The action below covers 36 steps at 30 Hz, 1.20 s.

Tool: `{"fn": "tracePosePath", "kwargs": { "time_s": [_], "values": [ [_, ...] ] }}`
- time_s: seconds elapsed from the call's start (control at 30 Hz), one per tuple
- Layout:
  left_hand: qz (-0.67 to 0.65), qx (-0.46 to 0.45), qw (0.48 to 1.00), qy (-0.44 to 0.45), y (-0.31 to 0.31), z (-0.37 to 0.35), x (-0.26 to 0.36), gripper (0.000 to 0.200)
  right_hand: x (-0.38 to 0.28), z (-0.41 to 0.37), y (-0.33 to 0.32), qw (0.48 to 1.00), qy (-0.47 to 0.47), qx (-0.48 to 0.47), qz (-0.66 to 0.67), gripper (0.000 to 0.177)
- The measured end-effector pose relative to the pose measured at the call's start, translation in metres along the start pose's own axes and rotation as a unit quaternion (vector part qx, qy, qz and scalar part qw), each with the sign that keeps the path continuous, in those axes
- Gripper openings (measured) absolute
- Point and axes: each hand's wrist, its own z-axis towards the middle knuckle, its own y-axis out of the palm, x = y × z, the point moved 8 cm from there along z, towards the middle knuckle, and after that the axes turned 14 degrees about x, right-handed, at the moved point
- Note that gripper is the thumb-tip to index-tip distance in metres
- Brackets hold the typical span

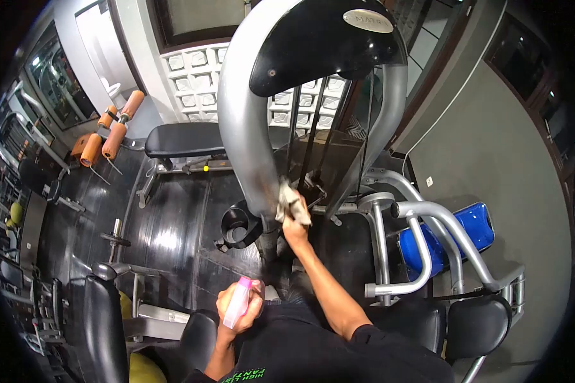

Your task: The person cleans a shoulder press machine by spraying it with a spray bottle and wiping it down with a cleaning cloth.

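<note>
Closest to the camera, the left hand (227, 306) is wrapped shut round a small spray bottle (238, 305) with a pink top, held low in front of the black shirt and well apart from the machine, its nozzle aimed at nothing in particular. Just beyond it, the right arm reaches forward, and the right hand (295, 225) is closed on a bunched pale cloth (292, 203), which is pressed against the lower stretch of the grey frame tube (239, 127) of a weight machine. A dull brownish patch (262, 182) shows on the tube just above the cloth, so this part looks only partly wiped. Higher up, the tube and the black cover (319, 45) shine evenly, though whether they have been gone over cannot be told from here. By this view the wiping seems to be somewhere in the middle: one spot is under the cloth, while the curved side bars (421, 255) and the blue pad (476, 230) to the right show no sign either way. Farther back stand a black bench (182, 139) and orange roller pads (112, 137) near the wall.
</note>
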Motion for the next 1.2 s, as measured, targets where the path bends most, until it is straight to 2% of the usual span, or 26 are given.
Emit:
{"fn": "tracePosePath", "kwargs": {
  "time_s": [0.03,0.07,0.1,0.13,0.17,0.23,0.27,0.3,0.33,0.37,0.5,0.57,0.63,0.67,0.7,0.73,0.77,0.8,0.9,0.97,1.03,1.1,1.13,1.17,1.2],
  "values": [
    [0.001,0.002,1.0,-0.003,-0.003,-0.003,-0.003,0.029,0.04,-0.035,-0.009,0.99,-0.033,-0.008,-0.137,0.04],
    [0.013,-0.009,1.0,-0.007,-0.003,-0.005,-0.008,0.03,0.075,-0.063,-0.018,0.988,0.038,0.034,-0.148,0.04],
    [0.024,-0.021,0.999,-0.011,-0.003,-0.006,-0.012,0.032,0.099,-0.08,-0.022,0.976,0.157,-0.007,-0.152,0.041],
    [0.042,-0.028,0.999,-0.001,-0.004,-0.007,-0.013,0.034,0.116,-0.099,-0.025,0.903,0.345,-0.095,-0.237,0.042],
    [0.042,-0.029,0.999,-0.002,-0.004,-0.007,-0.013,0.034,0.135,-0.108,-0.022,0.892,0.31,-0.15,-0.293,0.042],
    [0.043,-0.026,0.999,0.004,-0.005,-0.004,-0.01,0.034,0.18,-0.13,-0.02,0.939,0.329,-0.009,-0.1,0.033],
    [0.032,-0.026,0.999,-0.013,-0.005,-0.005,-0.012,0.034,0.165,-0.131,-0.019,0.882,0.47,0.011,-0.021,0.029],
    [0.033,-0.026,0.999,-0.012,-0.005,-0.004,-0.012,0.034,0.138,-0.128,-0.011,0.8,0.597,0.029,0.058,0.024],
    [0.045,-0.027,0.999,-0.008,-0.006,-0.005,-0.012,0.034,0.135,-0.124,-0.003,0.789,0.604,0.041,0.104,0.02],
    [0.056,-0.027,0.998,-0.006,-0.006,-0.006,-0.013,0.034,0.12,-0.116,0.002,0.784,0.608,0.027,0.124,0.025],
    [0.042,0.016,0.999,-0.032,-0.004,-0.005,-0.01,0.027,0.049,-0.081,0.014,0.767,0.585,0.11,0.24,0.031],
    [0.043,0.016,0.999,-0.024,-0.003,-0.005,-0.007,0.027,-0.002,-0.057,0.016,0.792,0.534,0.129,0.265,0.031],
    [0.048,0.01,0.999,-0.014,-0.003,-0.005,-0.009,0.027,-0.013,-0.035,0.018,0.879,0.395,0.102,0.247,0.032],
    [0.053,0.005,0.999,-0.004,-0.002,-0.006,-0.008,0.027,-0.042,-0.013,0.015,0.946,0.259,0.087,0.175,0.031],
    [0.053,0.005,0.999,-0.003,-0.002,-0.006,-0.007,0.027,-0.069,0.003,0.016,0.968,0.147,0.1,0.178,0.037],
    [0.051,0.007,0.999,-0.004,-0.002,-0.006,-0.006,0.027,-0.091,0.014,0.014,0.996,-0.002,0.06,0.061,0.041],
    [0.048,0.008,0.999,-0.005,-0.002,-0.005,-0.006,0.027,-0.11,0.016,0.016,0.987,-0.15,0.018,-0.059,0.044],
    [0.048,0.009,0.999,-0.003,-0.003,-0.005,-0.006,0.027,-0.099,0.006,0.018,0.983,-0.17,0.012,-0.071,0.051],
    [0.061,0.01,0.998,0.02,-0.006,-0.007,-0.004,0.026,-0.057,-0.033,0.013,0.985,-0.153,0.014,-0.076,0.05],
    [0.047,0.02,0.998,-0.021,-0.008,-0.006,-0.005,0.027,-0.019,-0.071,0.014,0.985,-0.118,-0.031,-0.121,0.048],
    [0.047,0.017,0.999,-0.008,-0.008,-0.006,-0.006,0.027,0.026,-0.107,0.012,0.98,-0.057,-0.074,-0.175,0.053],
    [0.051,0.018,0.999,0.003,-0.01,-0.008,-0.005,0.027,0.049,-0.131,0.008,0.978,0.044,-0.114,-0.166,0.056],
    [0.047,0.018,0.999,-0.011,-0.012,-0.008,-0.005,0.027,0.073,-0.15,0.002,0.987,0.059,-0.063,-0.134,0.049],
    [0.042,0.017,0.999,-0.024,-0.013,-0.008,-0.007,0.027,0.074,-0.151,0.006,0.987,0.058,-0.064,-0.133,0.049],
    [0.043,0.018,0.999,-0.024,-0.014,-0.008,-0.007,0.027,0.092,-0.156,0.005,0.973,0.178,-0.052,-0.134,0.046]
  ]
}}
